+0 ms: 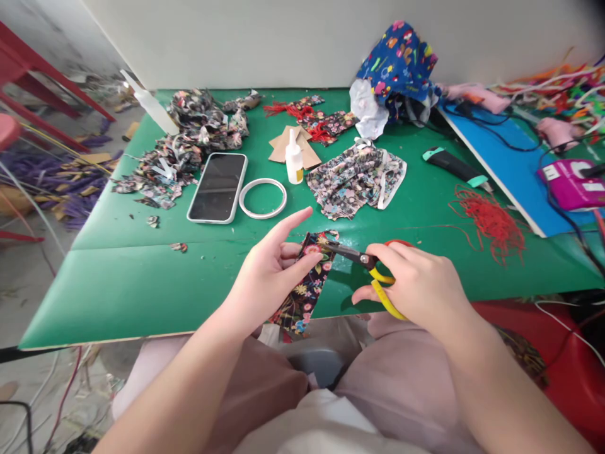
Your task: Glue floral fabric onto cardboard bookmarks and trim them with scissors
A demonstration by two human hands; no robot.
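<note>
My left hand [271,271] pinches a dark floral piece of fabric [307,290] between thumb and fingers, its index finger stretched out. The fabric hangs over the table's front edge. In my right hand [416,277] is a pair of scissors [348,252] with yellow and red handles. The blades point left and lie at the fabric's upper edge, close to my left thumb; whether they are apart is hard to make out. Beyond my hands lie a gathered floral cloth [354,176] with a white edge, a small white glue bottle [293,161] and a white ring-shaped roll [262,215].
On the green table [142,271] are a phone [218,188], a heap of fabric scraps [203,120], a second bottle [151,107], cardboard pieces [278,148], a utility knife [456,167], red threads [491,221] and a blue patterned cloth [399,63]. Glue guns [477,96] with cables lie right.
</note>
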